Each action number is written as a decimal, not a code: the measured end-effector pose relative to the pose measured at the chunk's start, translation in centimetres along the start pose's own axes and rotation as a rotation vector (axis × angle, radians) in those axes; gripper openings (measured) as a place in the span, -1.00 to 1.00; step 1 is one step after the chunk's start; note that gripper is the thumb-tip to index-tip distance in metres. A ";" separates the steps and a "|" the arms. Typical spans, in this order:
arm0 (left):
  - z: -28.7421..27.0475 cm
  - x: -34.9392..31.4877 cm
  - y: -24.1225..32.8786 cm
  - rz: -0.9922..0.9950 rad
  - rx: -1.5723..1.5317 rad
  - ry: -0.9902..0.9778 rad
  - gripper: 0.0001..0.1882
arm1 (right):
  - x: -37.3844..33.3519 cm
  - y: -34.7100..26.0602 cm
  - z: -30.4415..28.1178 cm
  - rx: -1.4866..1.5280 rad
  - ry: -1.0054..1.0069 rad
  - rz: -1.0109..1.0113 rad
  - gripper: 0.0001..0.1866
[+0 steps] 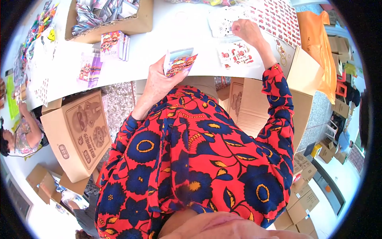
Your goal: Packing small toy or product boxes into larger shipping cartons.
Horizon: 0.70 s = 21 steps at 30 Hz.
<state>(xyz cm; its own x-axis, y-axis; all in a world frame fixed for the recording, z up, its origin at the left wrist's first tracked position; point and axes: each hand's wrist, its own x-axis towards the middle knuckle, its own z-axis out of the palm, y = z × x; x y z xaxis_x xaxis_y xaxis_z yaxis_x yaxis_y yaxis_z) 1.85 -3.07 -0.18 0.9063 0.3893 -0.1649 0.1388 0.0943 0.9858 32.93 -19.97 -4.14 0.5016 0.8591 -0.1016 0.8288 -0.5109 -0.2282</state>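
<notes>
The small printed packet [181, 66] is at the near edge of the bench [171, 24], gripped in the left hand [161, 81], whose fingers and thumb close on its lower part. Taking the packet as the clock's centre, the right hand [247, 32] is at 2 o'clock, fingers curled narrow at the pile of black-and-white printed pieces [221, 24]; whether a piece is pinched there, I cannot tell.

To do this well, the left hand should grip lightly and low, so that the packet's upper edges spread without creasing. The right hand should pinch one piece by its edge, since thin pieces probably cling together, and avoid dragging over the red-printed pieces [237, 55] near 3 o'clock. A short, level path between pile and packet looks best.

The packet is bright: red cartoon figures on a purple ground, with a pale blue-grey face showing behind, so it appears parted at the top. It tilts slightly. Similar artwork marks the stack of packets [113, 47] between 9 and 10 o'clock, beside the open cardboard box [107, 35].
</notes>
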 end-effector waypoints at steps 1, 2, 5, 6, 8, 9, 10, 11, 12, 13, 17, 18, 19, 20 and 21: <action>-0.1 0.0 0.0 0.005 0.008 0.005 -0.62 | -0.1 0.0 -0.1 0.000 0.000 -0.004 -0.89; -0.1 -0.1 0.0 0.010 0.016 0.009 -0.62 | -0.2 0.1 -0.3 0.018 0.048 0.006 -0.89; -0.3 -0.2 -0.3 0.009 0.002 0.020 -0.62 | -0.4 0.6 -1.3 0.097 0.135 0.003 -0.89; -0.2 -0.1 -0.4 0.010 -0.001 0.019 -0.62 | -0.5 0.8 -1.8 0.158 0.176 -0.003 -0.88; -0.2 -0.1 -0.5 0.007 -0.009 0.007 -0.62 | -0.8 1.2 -2.8 0.270 0.184 0.019 -0.87; -0.1 0.3 -0.3 0.011 -0.014 -0.017 -0.62 | -1.6 1.2 -3.8 0.377 0.202 0.060 -0.86; -0.1 0.3 -0.3 0.021 -0.019 -0.025 -0.62 | -1.6 0.2 -4.7 0.376 0.201 0.056 -0.86; 0.0 0.4 -0.3 0.030 -0.022 -0.033 -0.62 | -1.8 -1.1 -5.6 0.452 0.225 0.073 -0.86; 0.0 0.2 -0.3 0.028 -0.015 0.000 -0.62 | -1.5 -2.8 -6.2 0.541 0.237 0.063 -0.87; 0.1 0.4 -0.3 0.008 -0.013 -0.016 -0.62 | -1.7 -4.5 -7.2 0.544 0.231 0.053 -0.87; 0.4 0.4 0.6 -0.008 -0.010 -0.045 -0.61 | -3.2 -10.5 -10.0 0.779 0.051 0.081 -0.92; 0.5 0.4 0.4 -0.010 -0.007 -0.033 -0.61 | -3.5 -11.9 -10.3 0.848 -0.002 0.031 -0.93; 0.5 0.5 0.2 0.039 -0.017 -0.039 -0.61 | -3.8 -13.3 -10.5 0.870 0.027 -0.112 -0.96; 0.6 0.6 0.1 0.088 -0.028 -0.046 -0.61 | -4.0 -14.5 -10.4 0.876 0.023 -0.121 -0.96; 0.8 0.6 -0.1 0.124 -0.053 -0.034 -0.62 | -4.1 -15.3 -10.2 0.863 0.018 -0.182 -0.98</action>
<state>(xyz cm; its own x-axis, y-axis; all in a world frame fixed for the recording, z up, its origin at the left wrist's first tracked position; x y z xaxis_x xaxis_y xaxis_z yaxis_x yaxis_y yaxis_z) 2.65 -3.56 -0.35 0.9284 0.3694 -0.0396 0.0042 0.0961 0.9954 20.70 -15.95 9.70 0.3898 0.9207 0.0213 0.4238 -0.1588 -0.8917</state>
